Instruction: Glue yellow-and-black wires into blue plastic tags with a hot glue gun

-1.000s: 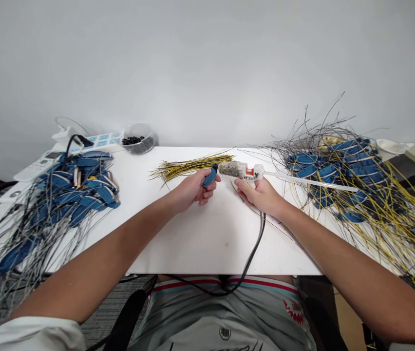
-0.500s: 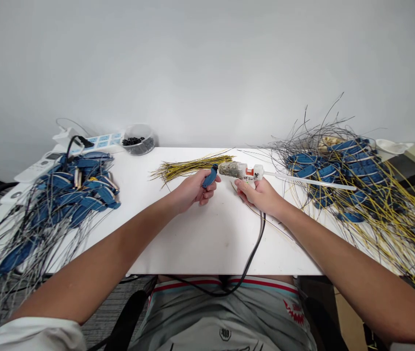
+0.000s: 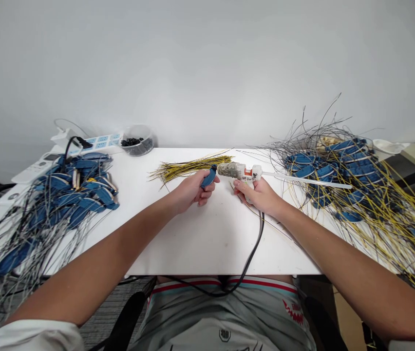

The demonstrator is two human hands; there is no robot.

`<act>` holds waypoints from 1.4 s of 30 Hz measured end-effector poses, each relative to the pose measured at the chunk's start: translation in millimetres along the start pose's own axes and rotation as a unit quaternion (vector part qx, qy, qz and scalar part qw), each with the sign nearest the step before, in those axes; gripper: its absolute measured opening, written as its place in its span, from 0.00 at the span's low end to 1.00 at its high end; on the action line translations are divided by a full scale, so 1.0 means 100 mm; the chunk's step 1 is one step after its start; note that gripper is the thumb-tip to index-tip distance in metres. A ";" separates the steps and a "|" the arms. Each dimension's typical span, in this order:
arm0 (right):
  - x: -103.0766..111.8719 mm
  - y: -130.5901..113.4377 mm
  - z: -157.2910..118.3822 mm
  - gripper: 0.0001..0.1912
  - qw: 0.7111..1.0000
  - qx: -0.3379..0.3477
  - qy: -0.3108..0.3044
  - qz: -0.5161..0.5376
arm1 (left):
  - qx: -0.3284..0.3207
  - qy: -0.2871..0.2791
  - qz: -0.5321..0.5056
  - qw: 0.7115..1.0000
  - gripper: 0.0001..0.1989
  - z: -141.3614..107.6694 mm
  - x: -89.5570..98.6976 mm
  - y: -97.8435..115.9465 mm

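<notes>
Pinching blue connector (image 3: 209, 176), left hand (image 3: 191, 192); gripping glue gun (image 3: 233, 170), right hand (image 3: 256, 195) (tub (image 3: 147, 146): black bits (image 3: 132, 141)).

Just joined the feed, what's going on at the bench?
A person holds a blue connector in their left hand and a hot glue gun in their right hand, its front end right by the connector. A bundle of yellow-and-black wires lies on the white table. A heap of wired blue connectors sits at the left, another at the right.

blue connector (image 3: 209, 176) in left hand (image 3: 190, 191), glue gun (image 3: 238, 171) in right hand (image 3: 256, 193)
</notes>
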State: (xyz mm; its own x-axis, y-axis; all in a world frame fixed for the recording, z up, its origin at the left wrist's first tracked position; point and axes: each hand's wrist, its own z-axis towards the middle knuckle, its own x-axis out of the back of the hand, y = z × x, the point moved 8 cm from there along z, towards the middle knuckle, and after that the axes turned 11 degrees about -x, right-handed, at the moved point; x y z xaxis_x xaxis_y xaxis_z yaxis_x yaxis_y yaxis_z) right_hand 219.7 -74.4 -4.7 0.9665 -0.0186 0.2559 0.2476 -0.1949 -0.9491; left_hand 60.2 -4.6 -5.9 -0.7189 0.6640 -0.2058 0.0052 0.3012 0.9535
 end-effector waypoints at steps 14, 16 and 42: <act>-0.02 -0.12 -0.02 0.27 0.999 0.020 -0.024 0.013 | 0.009 0.001 -0.003 1.000 0.16 0.00 0.01 0.00; -0.01 -0.17 -0.04 0.27 0.999 0.027 -0.029 0.024 | 0.011 0.006 -0.008 1.000 0.17 0.00 0.02 -0.01; 0.95 0.02 -0.04 0.38 0.885 -0.178 0.248 -0.352 | 0.003 0.002 0.023 1.000 0.16 -0.02 0.01 0.00</act>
State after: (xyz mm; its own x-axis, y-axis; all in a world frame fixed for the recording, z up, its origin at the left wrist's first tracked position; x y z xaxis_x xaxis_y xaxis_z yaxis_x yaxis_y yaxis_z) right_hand 312.2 -81.0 18.4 0.4103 -0.1801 0.8940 0.6544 -0.6246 -0.4262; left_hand 58.4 -5.2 -5.7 -0.7206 0.6746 -0.1600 0.0432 0.2740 0.9607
